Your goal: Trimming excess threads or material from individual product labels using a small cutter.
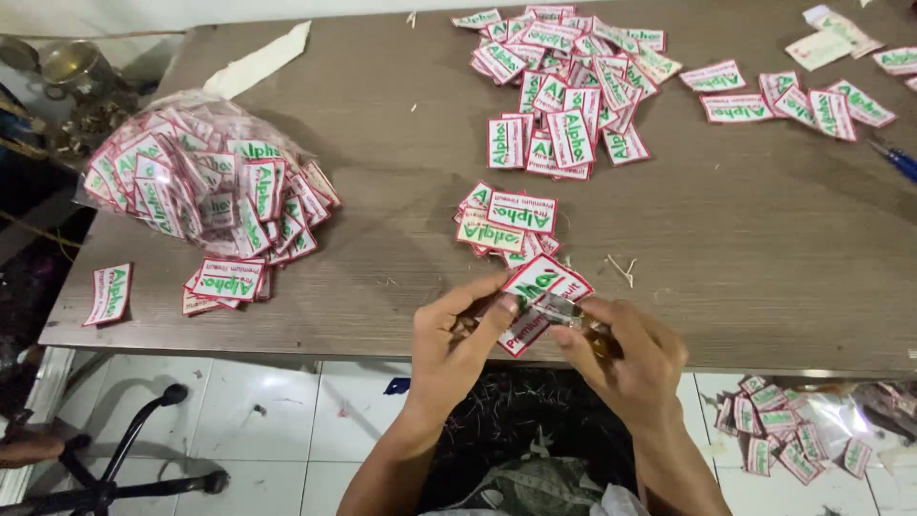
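Left hand (457,346) pinches one white label (537,296), red-bordered with green lettering, tilted between both hands' fingertips. Right hand (621,355) grips a small metal clipper (564,310) against it. Beyond the fingers: one small stack (506,225), one large pile (573,76).

white, green-lettered, red-edged patch (541,285)

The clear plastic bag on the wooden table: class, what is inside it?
The clear plastic bag holds many white cloth labels with red borders and green lettering, some spilling from its opening. Labels deeper in the heap are covered.
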